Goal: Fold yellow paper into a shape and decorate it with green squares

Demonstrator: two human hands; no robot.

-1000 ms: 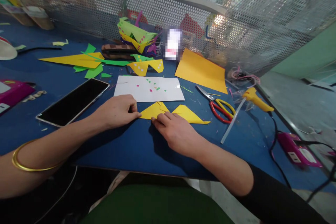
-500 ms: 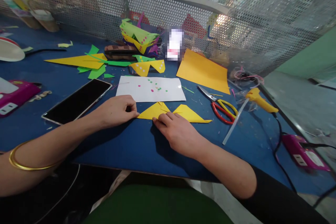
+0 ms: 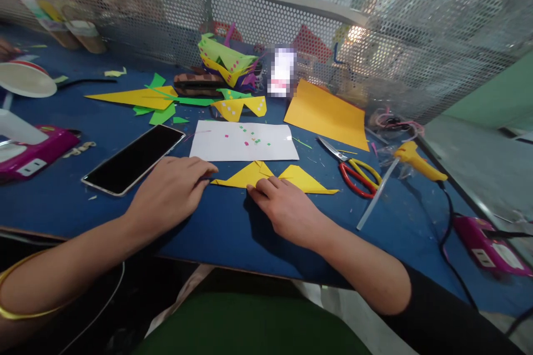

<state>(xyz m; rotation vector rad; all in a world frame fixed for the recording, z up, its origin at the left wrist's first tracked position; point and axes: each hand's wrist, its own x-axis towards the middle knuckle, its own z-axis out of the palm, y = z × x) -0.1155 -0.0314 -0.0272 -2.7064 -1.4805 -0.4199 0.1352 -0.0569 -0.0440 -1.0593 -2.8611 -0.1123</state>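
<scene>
A yellow paper mask (image 3: 303, 180), with two peaked halves and turned-up pointed ends, lies on the blue table in front of me. My right hand (image 3: 287, 208) presses its curled fingers on the mask's lower middle edge, pinning it. Just off the mask's left tip is my left hand (image 3: 172, 186), thumb and forefinger parted with nothing between them. Directly behind lies a white sheet (image 3: 212, 147) sprinkled with tiny pink and green paper bits. To the right rest scissors (image 3: 360, 177) with one red and one yellow handle.
A phone (image 3: 133, 161) lies left, near a magenta power strip (image 3: 41, 155). Rightward are a yellow glue gun (image 3: 416, 158) and another magenta strip (image 3: 491, 244). Behind are orange card (image 3: 327, 113), a dotted yellow mask (image 3: 239, 108), green scraps (image 3: 162, 115) and a perforated metal screen (image 3: 266, 8).
My left hand has let go of the mask's left tip and drawn back leftward, its fingers parting. My right hand stays on the mask. The view has shifted slightly.
</scene>
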